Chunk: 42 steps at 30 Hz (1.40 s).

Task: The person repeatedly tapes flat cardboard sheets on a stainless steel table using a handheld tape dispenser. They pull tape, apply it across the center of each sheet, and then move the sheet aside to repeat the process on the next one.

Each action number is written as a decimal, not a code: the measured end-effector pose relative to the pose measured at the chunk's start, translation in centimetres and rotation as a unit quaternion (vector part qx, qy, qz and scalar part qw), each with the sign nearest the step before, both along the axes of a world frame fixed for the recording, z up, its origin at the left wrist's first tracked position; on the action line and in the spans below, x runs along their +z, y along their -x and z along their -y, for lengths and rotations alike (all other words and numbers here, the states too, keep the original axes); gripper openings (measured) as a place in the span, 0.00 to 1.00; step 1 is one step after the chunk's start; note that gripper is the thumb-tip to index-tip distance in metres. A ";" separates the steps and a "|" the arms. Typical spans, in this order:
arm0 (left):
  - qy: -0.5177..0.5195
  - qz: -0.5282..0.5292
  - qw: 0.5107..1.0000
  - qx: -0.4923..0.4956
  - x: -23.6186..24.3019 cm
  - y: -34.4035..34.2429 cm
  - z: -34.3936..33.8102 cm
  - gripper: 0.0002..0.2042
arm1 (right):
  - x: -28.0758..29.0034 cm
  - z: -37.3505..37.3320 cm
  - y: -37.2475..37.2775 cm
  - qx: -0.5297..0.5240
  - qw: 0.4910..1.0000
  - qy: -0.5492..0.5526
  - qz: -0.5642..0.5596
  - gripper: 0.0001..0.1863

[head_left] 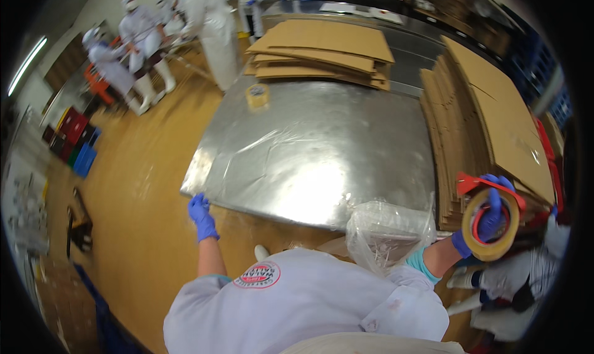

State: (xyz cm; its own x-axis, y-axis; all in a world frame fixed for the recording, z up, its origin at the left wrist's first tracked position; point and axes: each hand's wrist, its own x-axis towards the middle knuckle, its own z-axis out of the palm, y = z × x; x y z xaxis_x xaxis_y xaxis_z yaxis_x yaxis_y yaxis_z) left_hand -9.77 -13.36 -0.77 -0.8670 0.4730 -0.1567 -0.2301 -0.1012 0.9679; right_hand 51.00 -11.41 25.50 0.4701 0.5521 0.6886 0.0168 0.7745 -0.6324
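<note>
In a blue glove, my right hand (490,221) is wrapped round a red tape dispenser (475,182) at the front right, its fingers passing through the core. A wide roll of tan tape (508,241) sits on the dispenser. My left hand (202,218), also gloved in blue, is by the front left corner of the metal table (266,162). Its fingers are bunched together; whatever may be between them is too small to make out. A loose clear plastic bag (390,233) hangs at the table's front edge, left of my right forearm.
Flattened cardboard boxes (325,42) lie stacked at the table's far side. A taller cardboard stack (458,131) stands along the right. A spare tape roll (257,96) rests at the far left. Several people in white stand at the back left; another person (513,280) is close at right.
</note>
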 end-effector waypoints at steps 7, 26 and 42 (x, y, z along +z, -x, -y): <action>-0.110 0.065 0.991 0.043 5.3 -3.2 0.2 0.05 | -1.9 -11.0 -6.6 0.332 0.926 0.141 -0.108 0.15; -0.101 -0.317 0.941 -0.055 22.7 3.2 7.5 0.02 | -21.3 -15.2 35.3 0.134 0.743 0.265 0.600 0.14; -0.060 -0.052 0.974 -0.213 12.6 4.0 10.5 0.13 | -14.9 1.5 55.9 0.823 0.535 0.158 0.109 0.34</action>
State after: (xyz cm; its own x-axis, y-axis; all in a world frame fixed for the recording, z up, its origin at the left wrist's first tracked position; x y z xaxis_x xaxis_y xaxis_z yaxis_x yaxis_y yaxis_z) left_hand -13.76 -23.87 11.85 -0.5958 0.8031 0.0005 -0.1776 -0.1323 0.9752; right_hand -4.94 -12.89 10.61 -0.9035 0.2006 0.3788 -0.4241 -0.2903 -0.8578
